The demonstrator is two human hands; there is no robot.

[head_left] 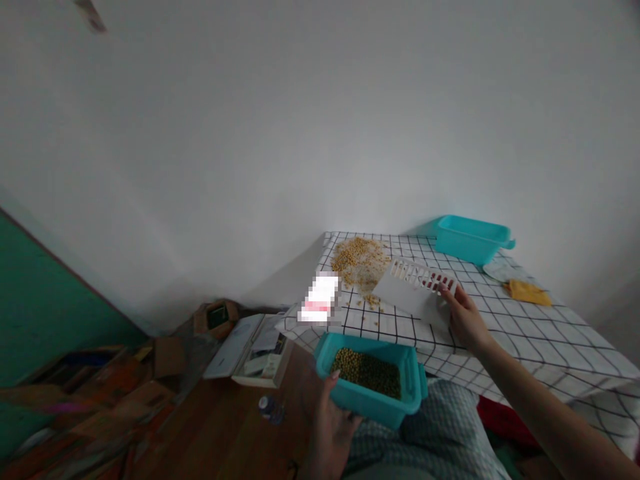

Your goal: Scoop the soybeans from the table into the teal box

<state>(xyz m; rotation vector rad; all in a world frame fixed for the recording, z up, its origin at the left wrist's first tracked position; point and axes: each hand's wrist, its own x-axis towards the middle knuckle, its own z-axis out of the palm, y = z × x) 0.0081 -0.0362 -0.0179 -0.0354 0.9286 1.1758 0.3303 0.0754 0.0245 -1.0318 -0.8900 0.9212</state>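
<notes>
Now your left hand (pixel 333 427) is closed on the near-left corner of the teal tub (pixel 373 377), thumb over the rim. The tub sits just below the table edge, partly filled with beans, so it will likely feel bottom-heavy. Its smooth plastic may slip, and a hold under the base looks surer. Up and right of the tub, your right hand (pixel 465 317) grips the white slotted scoop (pixel 417 290) by its right end; it looks light, thin and slightly springy. Beyond the tub, loose soybeans (pixel 360 260) lie heaped on the checked tablecloth (pixel 525 333) and would roll easily. Farther right of the tub are a second teal tub (pixel 473 237) and a yellow cloth (pixel 527 291).
</notes>
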